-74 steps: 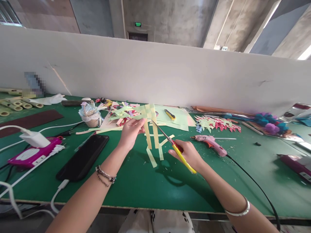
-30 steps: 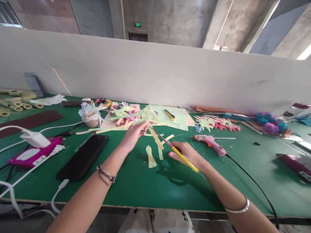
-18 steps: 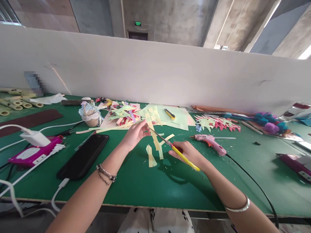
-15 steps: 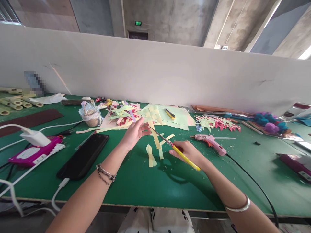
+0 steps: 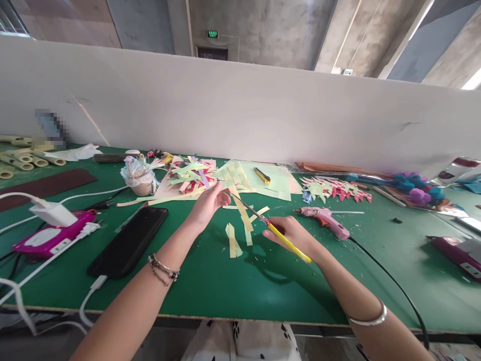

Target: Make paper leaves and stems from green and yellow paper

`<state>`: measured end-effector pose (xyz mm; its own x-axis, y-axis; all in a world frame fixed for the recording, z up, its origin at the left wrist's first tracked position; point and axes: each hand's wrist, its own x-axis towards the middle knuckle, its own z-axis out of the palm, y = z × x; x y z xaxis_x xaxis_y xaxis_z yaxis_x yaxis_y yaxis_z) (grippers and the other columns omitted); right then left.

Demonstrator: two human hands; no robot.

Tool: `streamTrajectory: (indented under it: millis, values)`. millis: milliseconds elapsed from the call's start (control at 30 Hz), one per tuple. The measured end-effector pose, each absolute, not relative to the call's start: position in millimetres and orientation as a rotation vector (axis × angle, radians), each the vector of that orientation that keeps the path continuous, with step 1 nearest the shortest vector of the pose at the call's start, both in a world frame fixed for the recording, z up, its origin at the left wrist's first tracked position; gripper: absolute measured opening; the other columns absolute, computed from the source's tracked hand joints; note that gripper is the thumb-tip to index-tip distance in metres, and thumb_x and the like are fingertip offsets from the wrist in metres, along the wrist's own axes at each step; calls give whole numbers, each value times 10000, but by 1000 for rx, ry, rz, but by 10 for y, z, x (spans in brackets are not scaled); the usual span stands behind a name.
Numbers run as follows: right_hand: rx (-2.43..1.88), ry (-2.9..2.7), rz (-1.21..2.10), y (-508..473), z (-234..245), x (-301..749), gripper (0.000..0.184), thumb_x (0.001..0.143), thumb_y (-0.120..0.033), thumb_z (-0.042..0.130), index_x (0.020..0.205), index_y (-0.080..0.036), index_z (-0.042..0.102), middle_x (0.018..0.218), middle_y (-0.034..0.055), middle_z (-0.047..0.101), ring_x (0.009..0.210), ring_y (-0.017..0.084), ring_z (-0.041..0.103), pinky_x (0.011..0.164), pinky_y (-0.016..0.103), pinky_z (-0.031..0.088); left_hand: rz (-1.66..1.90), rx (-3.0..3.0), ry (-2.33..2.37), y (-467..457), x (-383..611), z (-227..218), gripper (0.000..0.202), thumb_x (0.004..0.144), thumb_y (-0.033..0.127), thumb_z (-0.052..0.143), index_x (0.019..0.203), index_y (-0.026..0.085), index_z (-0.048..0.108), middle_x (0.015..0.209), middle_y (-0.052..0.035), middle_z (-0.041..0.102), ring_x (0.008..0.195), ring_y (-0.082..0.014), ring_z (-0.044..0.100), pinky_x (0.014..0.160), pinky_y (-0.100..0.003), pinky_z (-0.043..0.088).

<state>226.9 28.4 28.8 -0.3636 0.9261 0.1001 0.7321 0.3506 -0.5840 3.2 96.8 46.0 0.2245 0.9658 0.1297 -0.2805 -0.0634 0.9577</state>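
Observation:
My left hand [image 5: 209, 204] pinches the lower left edge of a woven piece of pale green and cream paper strips [image 5: 235, 173]. In my right hand [image 5: 291, 234] is a pair of scissors [image 5: 282, 236] with yellow handles. The blades point up and left to a cream paper strip [image 5: 243, 210] below the weave; whether they have closed on it I cannot tell. Cut strip pieces [image 5: 232, 240] lie on the green table [image 5: 210, 291] under my hands.
Behind the weave, a utility knife [image 5: 262, 175] rests on green paper sheets [image 5: 280, 186]. A pink glue gun [image 5: 326, 219] and its cord are at right. On the left are a black phone [image 5: 130, 243], a purple power strip [image 5: 56, 235] and a small decorated pot [image 5: 142, 184].
The woven paper has turned a little in my left hand, and its right-hand strip no longer hangs down as before. Both hands stay in nearly the same place.

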Motion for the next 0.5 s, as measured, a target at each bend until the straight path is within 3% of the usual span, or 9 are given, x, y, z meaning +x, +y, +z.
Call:
streamTrajectory:
  millis: [500]
  values:
    - [-1592,-2169,549,313,262,2293,460,759,-593,462,559,-184,401,501,-47,313,459,71,232,438,223,176,1339,1142,870,1017,29,436,409,629,564,650,677,163,579,632,-4,568,647,-115,550,571,-205,430]
